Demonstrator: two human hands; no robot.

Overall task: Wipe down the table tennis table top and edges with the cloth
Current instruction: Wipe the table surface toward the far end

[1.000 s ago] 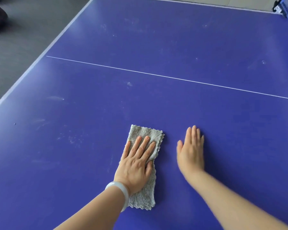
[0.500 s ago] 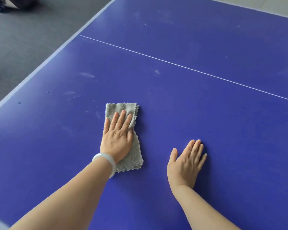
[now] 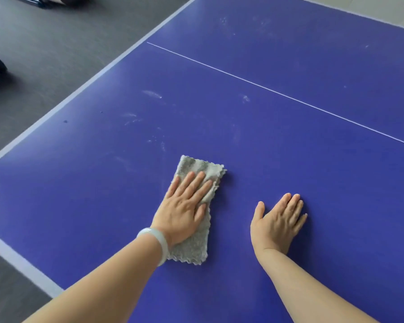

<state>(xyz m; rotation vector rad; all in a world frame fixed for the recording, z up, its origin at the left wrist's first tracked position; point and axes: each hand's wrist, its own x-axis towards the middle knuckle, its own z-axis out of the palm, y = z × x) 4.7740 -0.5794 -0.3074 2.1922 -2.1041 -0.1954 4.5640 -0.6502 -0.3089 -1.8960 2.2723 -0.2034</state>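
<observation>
Wiping the top, near the table's (image 3: 289,136) left edge.
Pale smudges (image 3: 152,94) ahead probably need the next stroke, pushed forward-left under flat pressure. The left hand (image 3: 184,210) presses the folded, nubbly grey cloth (image 3: 197,249) onto the blue surface, fingers straight and close. The right hand (image 3: 278,223) rests flat beside it, fingers together.

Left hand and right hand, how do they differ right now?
The left hand presses flat on the grey cloth; the right hand rests straight on the bare blue table. The left wrist wears a pale bangle; the right wrist is bare. The left hand lies nearer the table's left edge than the right hand. Both are palm down with straight fingers.
</observation>
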